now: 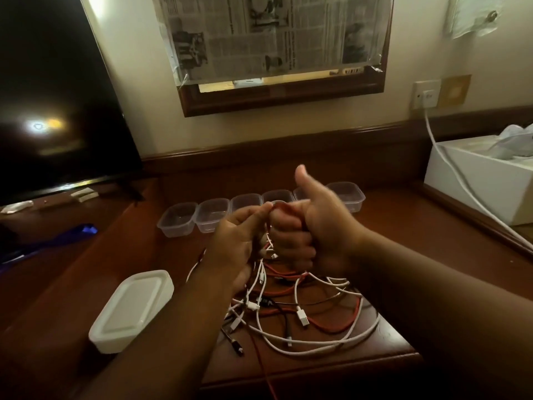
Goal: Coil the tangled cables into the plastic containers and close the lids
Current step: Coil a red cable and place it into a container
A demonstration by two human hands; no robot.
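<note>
Fingers: the left hand (239, 241) pinches a cable between thumb and fingers (259, 212), up at its top. The right hand (311, 226) is a fist with its fingers (288, 241) curled round a red cable (284, 208), thumb sticking up to 12 o'clock.
Hands: they are held above the counter (389, 226), side by side and touching — left at 9 o'clock of the right.
Cables: a messy pile of cables (302, 313) — white, red and black — lies on the counter at 6 o'clock of the hands. Some white ones hang down from the hands into the pile.
Plastic containers: six clear containers (215, 215) stand in a row at 12 o'clock of the hands, open on top. The right hand hides part of the row.
Lids: a white stack of lids (132, 310) sits at 8 o'clock of the hands, beside the pile.
Screen: a big dark screen (57, 96) stands at 10 o'clock.
White box: a white box (476, 183) sits at 3 o'clock, with a white wall cable (450, 168) running across it.
Newspaper: a newspaper (274, 33) hangs on the wall at 12 o'clock.
</note>
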